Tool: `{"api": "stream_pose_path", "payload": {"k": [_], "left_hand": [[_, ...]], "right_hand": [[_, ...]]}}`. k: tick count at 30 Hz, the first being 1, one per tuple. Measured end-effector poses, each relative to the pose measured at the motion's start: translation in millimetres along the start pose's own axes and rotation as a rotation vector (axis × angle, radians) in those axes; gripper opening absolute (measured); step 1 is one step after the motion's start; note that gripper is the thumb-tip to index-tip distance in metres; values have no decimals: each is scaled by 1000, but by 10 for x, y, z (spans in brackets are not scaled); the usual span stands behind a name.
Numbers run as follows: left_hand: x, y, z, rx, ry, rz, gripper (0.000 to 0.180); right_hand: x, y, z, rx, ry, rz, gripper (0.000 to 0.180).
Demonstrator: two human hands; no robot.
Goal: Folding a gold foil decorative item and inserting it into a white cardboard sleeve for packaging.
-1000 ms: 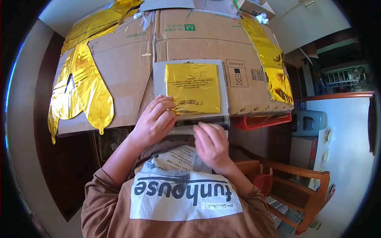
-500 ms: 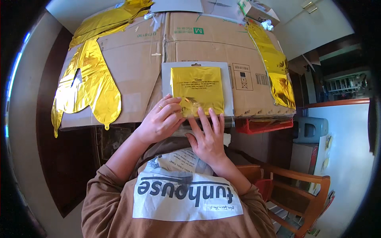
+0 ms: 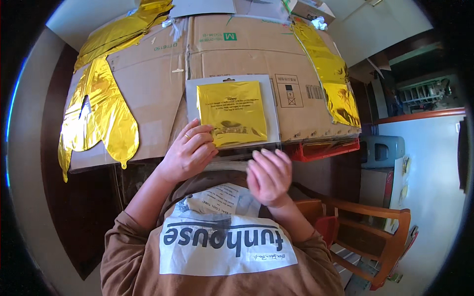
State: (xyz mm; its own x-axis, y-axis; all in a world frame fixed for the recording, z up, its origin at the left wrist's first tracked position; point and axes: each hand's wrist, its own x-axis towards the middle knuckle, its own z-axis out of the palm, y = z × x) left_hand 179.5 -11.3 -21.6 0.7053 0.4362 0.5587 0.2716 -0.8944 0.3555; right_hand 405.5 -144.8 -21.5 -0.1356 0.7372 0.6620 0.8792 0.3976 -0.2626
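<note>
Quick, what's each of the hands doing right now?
Left hand: fingers curled, pressing on the lower left corner of the gold foil packet.
Right hand: open, holding nothing, just off the packet's near edge.

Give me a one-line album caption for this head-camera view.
Left hand pins a packet of folded gold foil to flattened cardboard; right hand hovers near its lower edge.

The folded foil [image 3: 232, 112] was shiny gold on a grey backing card [image 3: 273, 106]; the flattened cardboard [image 3: 232, 54] was plain brown, the crate [image 3: 323, 149] red
</note>
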Motion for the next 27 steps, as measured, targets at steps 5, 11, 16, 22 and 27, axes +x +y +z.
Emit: {"api": "stream_pose_path", "payload": {"k": [5,11,16,22,27], "left_hand": [[166,89,-102,-36,-72,-26,34],[429,48,82,-18,-177,-12,54],[353,-69,114,-112,-236,9,45],[363,-94,81,-149,-250,30,45],[324,-99,107,-92,-235,66,39]], "right_hand": [[360,425,-204,-65,-98,45,35],[307,665,-62,-96,-247,-71,22],[339,696,-77,23,-214,-3,21],[414,791,-164,28,-301,-59,21],[428,875,-206,44,-325,-105,21]]}}
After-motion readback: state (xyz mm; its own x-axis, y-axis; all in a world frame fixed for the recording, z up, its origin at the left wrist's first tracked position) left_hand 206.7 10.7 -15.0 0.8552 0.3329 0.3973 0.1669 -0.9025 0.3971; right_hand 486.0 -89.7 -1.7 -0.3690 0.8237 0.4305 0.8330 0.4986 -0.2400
